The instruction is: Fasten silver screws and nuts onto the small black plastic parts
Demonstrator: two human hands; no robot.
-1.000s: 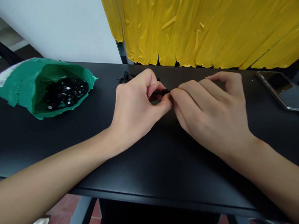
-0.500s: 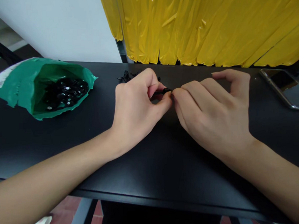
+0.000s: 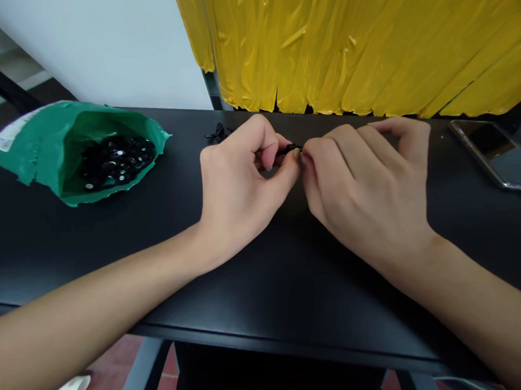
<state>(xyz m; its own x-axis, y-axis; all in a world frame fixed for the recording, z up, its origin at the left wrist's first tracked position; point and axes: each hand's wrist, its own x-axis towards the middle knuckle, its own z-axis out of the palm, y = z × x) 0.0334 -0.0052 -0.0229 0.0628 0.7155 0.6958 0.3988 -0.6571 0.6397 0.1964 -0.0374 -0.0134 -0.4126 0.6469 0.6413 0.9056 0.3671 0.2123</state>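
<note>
To my left, a torn green bag (image 3: 38, 143) lies open toward the right on the bench (image 3: 254, 300), glossy black parts (image 3: 116, 161) heaped inside. Next, a few black scraps (image 3: 220, 132) lie just beyond my left hand (image 3: 243, 182), which pinches a small black piece (image 3: 292, 148) between thumb and fingers. The piece sits where my hands meet; the fingertips of my right hand (image 3: 367, 184) touch its right end, though I cannot tell whether they grip it. Farther right lies a phone (image 3: 484, 151).
</note>
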